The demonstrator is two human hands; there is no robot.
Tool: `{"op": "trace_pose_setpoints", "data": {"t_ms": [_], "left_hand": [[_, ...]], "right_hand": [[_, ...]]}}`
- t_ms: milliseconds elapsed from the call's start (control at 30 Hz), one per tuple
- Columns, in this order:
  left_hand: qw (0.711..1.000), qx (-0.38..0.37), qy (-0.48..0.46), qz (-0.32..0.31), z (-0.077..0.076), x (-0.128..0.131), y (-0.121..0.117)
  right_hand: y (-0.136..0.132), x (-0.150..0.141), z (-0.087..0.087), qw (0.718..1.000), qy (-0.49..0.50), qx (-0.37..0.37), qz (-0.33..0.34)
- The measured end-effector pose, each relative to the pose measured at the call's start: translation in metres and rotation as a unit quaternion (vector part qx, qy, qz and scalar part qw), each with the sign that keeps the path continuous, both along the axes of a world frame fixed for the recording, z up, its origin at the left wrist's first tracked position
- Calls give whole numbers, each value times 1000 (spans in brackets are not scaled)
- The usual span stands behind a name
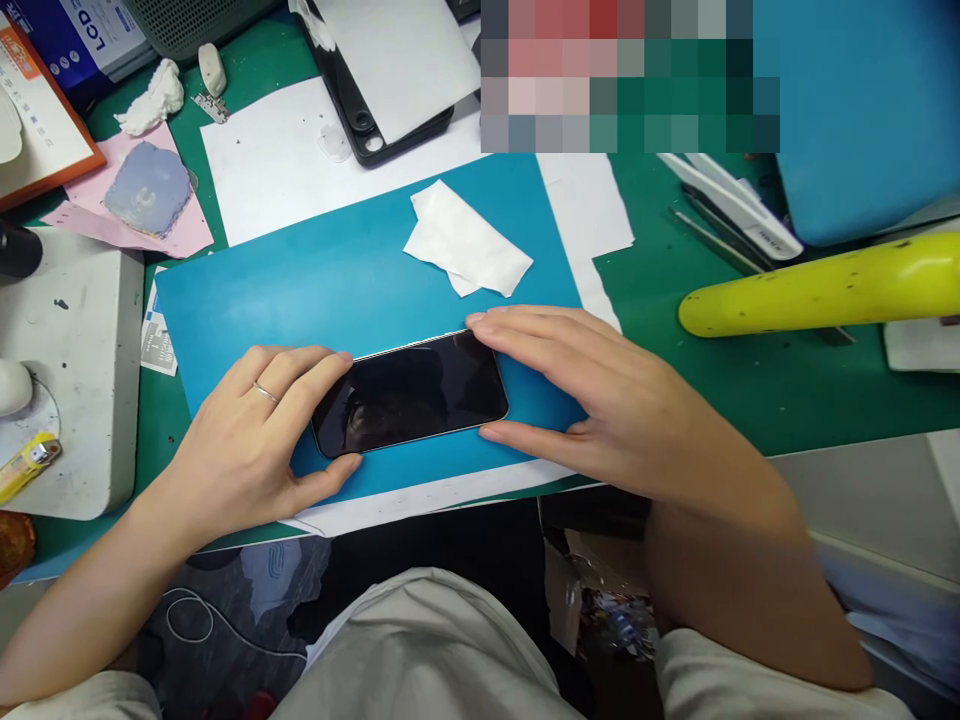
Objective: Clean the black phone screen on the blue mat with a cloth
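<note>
A smartphone [412, 395] with a dark, glossy screen lies face up on a blue mat [300, 290], its long side running left to right with a slight tilt. Around its left end is my left hand [259, 430], thumb at the lower edge and fingers at the upper one. My right hand [585, 390] spans the other end the same way, fingertips on the top edge and thumb by the bottom. Both hands grip the phone by its edges. Just above it on the mat rests a folded white wipe [469, 240].
A grey-white box-shaped device [75, 400] stands at the left, with a yellow lighter [28, 468] on it. Toward the back lies a black tray-like case [367, 145] under white sheets. A yellow-green cylinder [817, 285] and tweezers [720, 240] lie at the right.
</note>
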State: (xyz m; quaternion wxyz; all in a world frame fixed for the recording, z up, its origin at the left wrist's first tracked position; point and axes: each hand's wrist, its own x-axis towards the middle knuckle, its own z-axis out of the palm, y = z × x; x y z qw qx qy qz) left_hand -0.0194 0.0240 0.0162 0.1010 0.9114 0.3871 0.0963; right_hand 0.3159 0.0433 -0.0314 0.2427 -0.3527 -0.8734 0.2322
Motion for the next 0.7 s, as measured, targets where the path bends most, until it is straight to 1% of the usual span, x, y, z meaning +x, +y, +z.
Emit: {"op": "trace_pose_setpoints", "data": {"t_ms": [167,267,400,500,600,667,700], "left_hand": [[1000,7,4,-1,-2,-1,2],[1000,-1,-5,-2,-5,-2,4],[1000,-13,-29,0,-10,-3,7],[999,-26,-39,6,-14,-4,10],[998,-52,-41,8,-17,-5,14],[997,-65,-45,6,-18,-5,17],[996,-71,-48,6,-18,-5,18]], "right_hand": [[0,-1,0,1000,3,-6,-4],[1,-1,-1,1000,9,-13,-7],[0,0,-1,999,20,-40,-17],[0,-3,6,996,35,-68,-52],[5,-15,16,991,31,-83,-105],[17,-28,18,987,11,-63,-150],[26,-36,16,985,3,-32,-170]]}}
